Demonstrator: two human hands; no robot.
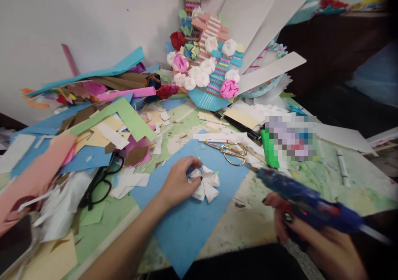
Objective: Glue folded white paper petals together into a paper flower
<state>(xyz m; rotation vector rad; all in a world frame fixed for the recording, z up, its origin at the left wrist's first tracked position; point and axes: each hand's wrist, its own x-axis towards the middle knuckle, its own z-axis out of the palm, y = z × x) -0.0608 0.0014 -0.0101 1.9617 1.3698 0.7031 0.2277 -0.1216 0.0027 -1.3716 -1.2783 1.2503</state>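
Observation:
My left hand [178,180] pinches a white folded paper flower [207,184] that lies on a blue paper sheet [192,222] in the middle of the table. My right hand [314,238] grips a blue hot glue gun [307,203] at the lower right. Its nozzle points left, toward the flower, and stays a hand's width away from it. Gold-handled scissors [231,151] lie just beyond the flower on the blue sheet's far corner.
Coloured paper scraps and strips pile up at the left, with black glasses [101,180] among them. A paper craft with white, pink and red flowers [205,71] leans on the wall at the back. A green block [269,147] and white pens [342,166] lie at the right.

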